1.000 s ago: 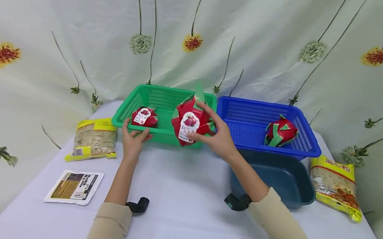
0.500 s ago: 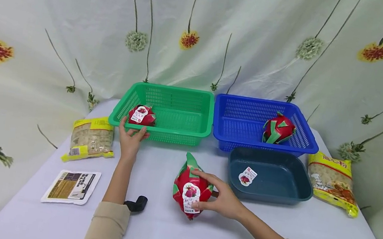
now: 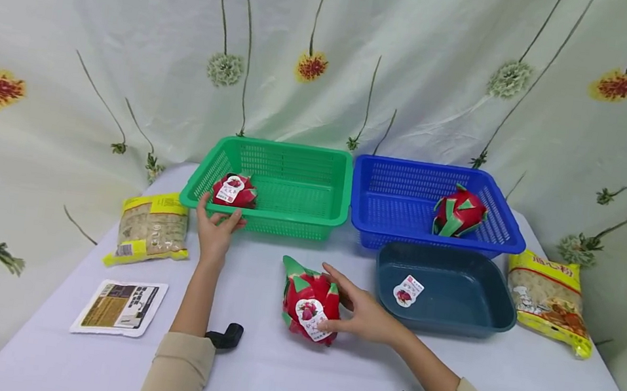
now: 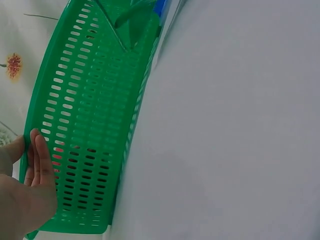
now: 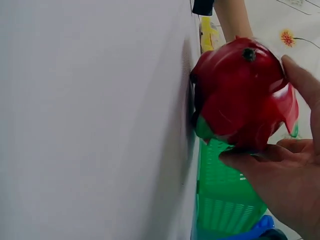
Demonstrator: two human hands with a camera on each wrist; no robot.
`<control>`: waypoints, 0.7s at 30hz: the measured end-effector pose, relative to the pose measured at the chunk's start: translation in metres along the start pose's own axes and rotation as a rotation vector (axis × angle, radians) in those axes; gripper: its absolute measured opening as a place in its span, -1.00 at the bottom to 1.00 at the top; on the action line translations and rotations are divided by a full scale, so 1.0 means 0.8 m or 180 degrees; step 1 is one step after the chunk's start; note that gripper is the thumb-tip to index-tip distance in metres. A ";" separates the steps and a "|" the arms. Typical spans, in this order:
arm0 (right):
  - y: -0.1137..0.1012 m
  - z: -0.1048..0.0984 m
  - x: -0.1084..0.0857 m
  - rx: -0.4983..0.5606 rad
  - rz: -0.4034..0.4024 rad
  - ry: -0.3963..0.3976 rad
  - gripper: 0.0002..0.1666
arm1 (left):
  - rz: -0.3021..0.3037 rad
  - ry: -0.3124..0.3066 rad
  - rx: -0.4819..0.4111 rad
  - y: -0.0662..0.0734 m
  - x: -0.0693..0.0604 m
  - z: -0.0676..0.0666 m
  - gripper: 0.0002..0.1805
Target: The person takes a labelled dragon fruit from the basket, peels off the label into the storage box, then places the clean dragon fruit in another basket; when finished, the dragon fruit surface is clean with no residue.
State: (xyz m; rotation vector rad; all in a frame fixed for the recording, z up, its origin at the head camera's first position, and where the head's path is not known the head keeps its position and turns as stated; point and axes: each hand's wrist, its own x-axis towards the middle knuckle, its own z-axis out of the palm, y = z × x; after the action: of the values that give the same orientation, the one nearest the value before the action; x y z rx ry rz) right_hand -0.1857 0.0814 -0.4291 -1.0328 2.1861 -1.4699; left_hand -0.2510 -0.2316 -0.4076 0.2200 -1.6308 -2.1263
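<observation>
Head view: my right hand point(image 3: 358, 310) grasps a dragon fruit point(image 3: 303, 290) between thumb and fingers, over the middle of the desk point(image 3: 259, 380); its label point(image 3: 312, 317) faces me and its green tip points up and to the left; my left hand point(image 3: 216, 232) grips the front rim of a green basket point(image 3: 310, 220) near its left end; a second dragon fruit point(image 3: 234, 193), also labelled, lies in that basket, just behind my fingers; a blue basket point(image 3: 403, 234) stands beside it on the right, with a third dragon fruit point(image 3: 460, 213) in its right part; in front of the blue basket stands a dark teal tub point(image 3: 472, 302), a loose sticker point(image 3: 408, 290) inside at its left; a yellow bag point(image 3: 153, 227) lies on the left of the desk, a flat packet point(image 3: 120, 307) nearer to me, and another yellow bag point(image 3: 548, 299) at far right.

Left wrist view: my thumb and fingers clasp the rim from both sides; red shows through the slots of the basket wall.

Right wrist view: my thumb and fingers press opposite sides of the fruit, whose round end bears a dark spot; I cannot tell whether it touches the desk; the green basket appears beyond.
</observation>
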 end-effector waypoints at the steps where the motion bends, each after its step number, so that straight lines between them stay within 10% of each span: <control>1: 0.001 -0.002 0.001 -0.0118 0.0009 0.0010 0.11 | -0.0011 -0.0003 0.0011 -0.001 0.000 0.000 -0.13; 10: -0.003 -0.012 0.004 -0.1193 0.0160 0.0338 -0.10 | 0.0025 -0.0022 0.0051 -0.002 -0.003 0.002 -0.14; 21: 0.017 -0.006 0.016 -0.0175 -0.0069 0.0659 -0.41 | 0.0031 0.0075 0.0200 -0.020 0.013 -0.001 -0.13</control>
State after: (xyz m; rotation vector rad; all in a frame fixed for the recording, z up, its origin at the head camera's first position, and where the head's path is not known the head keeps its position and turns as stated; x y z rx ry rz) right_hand -0.2034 0.0785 -0.4376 -0.9625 2.3760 -1.5983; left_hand -0.2641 -0.2341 -0.4217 0.2553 -1.6832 -2.0595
